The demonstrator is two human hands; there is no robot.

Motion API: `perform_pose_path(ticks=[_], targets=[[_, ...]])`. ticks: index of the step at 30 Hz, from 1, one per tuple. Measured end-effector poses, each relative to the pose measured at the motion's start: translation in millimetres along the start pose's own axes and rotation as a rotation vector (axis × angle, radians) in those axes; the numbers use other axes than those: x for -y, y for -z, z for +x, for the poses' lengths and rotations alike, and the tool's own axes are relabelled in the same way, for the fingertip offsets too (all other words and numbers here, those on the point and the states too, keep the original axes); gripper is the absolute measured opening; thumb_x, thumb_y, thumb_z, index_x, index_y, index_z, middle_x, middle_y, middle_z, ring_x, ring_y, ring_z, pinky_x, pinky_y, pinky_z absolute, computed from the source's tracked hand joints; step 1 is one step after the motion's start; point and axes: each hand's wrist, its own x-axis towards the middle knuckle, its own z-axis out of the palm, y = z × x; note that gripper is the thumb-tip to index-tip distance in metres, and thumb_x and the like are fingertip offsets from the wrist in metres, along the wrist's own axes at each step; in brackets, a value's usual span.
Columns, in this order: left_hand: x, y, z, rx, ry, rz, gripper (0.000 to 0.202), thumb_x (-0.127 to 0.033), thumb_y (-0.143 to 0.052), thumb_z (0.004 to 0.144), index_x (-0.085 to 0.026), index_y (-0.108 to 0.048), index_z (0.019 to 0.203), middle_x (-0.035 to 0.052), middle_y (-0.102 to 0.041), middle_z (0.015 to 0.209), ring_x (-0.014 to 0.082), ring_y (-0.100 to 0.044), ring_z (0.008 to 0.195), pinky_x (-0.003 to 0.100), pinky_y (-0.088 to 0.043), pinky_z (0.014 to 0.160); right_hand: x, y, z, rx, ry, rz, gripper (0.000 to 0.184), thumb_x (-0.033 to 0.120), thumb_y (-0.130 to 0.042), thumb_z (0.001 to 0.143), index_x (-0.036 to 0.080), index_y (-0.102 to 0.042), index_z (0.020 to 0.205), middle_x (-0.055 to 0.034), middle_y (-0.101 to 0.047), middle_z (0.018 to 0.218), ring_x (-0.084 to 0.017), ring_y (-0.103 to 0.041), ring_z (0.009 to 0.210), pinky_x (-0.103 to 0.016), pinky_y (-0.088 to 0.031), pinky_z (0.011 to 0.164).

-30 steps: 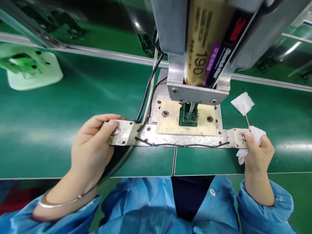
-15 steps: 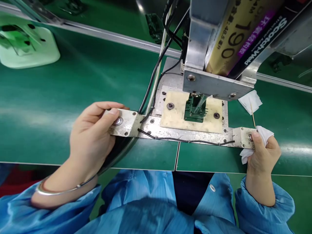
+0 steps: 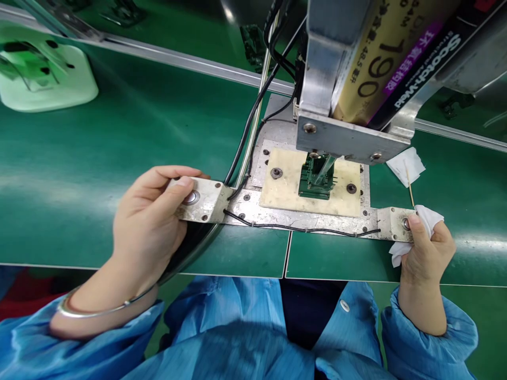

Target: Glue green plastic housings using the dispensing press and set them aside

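My left hand (image 3: pixel 148 224) curls around the left end of a metal fixture plate (image 3: pixel 301 219), its thumb pressing a round button (image 3: pixel 191 198) there. My right hand (image 3: pixel 425 253) is closed on a crumpled white tissue (image 3: pixel 430 217) and a thin wooden stick (image 3: pixel 410 192), and its thumb rests on the button (image 3: pixel 404 224) at the plate's right end. On the plate lies a cream block (image 3: pixel 289 190) holding a small green part (image 3: pixel 317 179). Above it hangs a metal dispenser head (image 3: pixel 348 134) with a gold and black adhesive cartridge (image 3: pixel 388 58).
Black cables (image 3: pixel 253 121) run from the dispenser down to the plate. A second white tissue (image 3: pixel 406 163) lies right of the block. A pale green moulded tray (image 3: pixel 43 79) sits at the far left on the green conveyor belt (image 3: pixel 79 174). A metal rail (image 3: pixel 190 60) crosses behind.
Since a second ago the view has tilted and shifted, so the dispenser appears more to the right and slanted. Both hands have kept their thumbs on the two buttons.
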Motion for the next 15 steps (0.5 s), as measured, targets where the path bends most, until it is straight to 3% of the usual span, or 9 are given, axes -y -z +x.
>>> perform_pose_path(ticks=[10, 15], targets=[[-2.2, -1.9, -0.1, -0.007, 0.030, 0.014, 0.016, -0.020, -0.072, 0.065, -0.015, -0.068, 0.080, 0.0041, -0.069, 0.076, 0.0109, -0.058, 0.057, 0.015, -0.047, 0.048, 1.0, -0.5, -1.2, 0.009, -0.025, 0.007, 0.046, 0.051, -0.087, 0.068, 0.016, -0.056, 0.065, 0.0044, -0.041, 0.064, -0.011, -0.038, 0.059, -0.022, -0.032, 0.051], [-1.1, 1.8, 0.8, 0.008, 0.027, 0.024, 0.015, -0.022, -0.072, 0.067, -0.016, -0.069, 0.081, 0.0036, -0.068, 0.078, 0.0104, -0.057, 0.057, 0.015, -0.046, 0.047, -2.3, 2.1, -1.7, 0.011, -0.018, -0.012, 0.050, 0.050, -0.086, 0.069, 0.017, -0.050, 0.062, 0.0051, -0.037, 0.062, -0.011, -0.035, 0.058, -0.023, -0.030, 0.050]])
